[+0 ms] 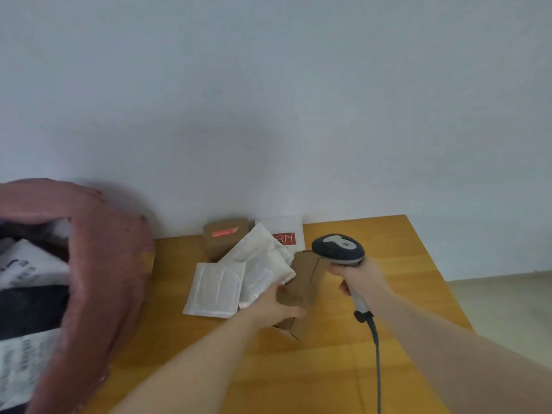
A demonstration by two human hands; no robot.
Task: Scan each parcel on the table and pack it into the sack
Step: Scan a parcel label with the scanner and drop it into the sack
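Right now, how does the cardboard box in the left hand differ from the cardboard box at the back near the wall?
The cardboard box in the left hand is gripped by the left hand and tilted; the back cardboard box sits untouched on the table. The back box shows a red label; the held box shows plain brown faces. The held box lies nearer the barcode scanner in the right hand. Both are brown cardboard.

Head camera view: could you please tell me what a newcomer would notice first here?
The grey handheld barcode scanner in the right hand stands out, above the brown cardboard parcel gripped by the left hand. At the left edge gapes the open reddish woven sack.
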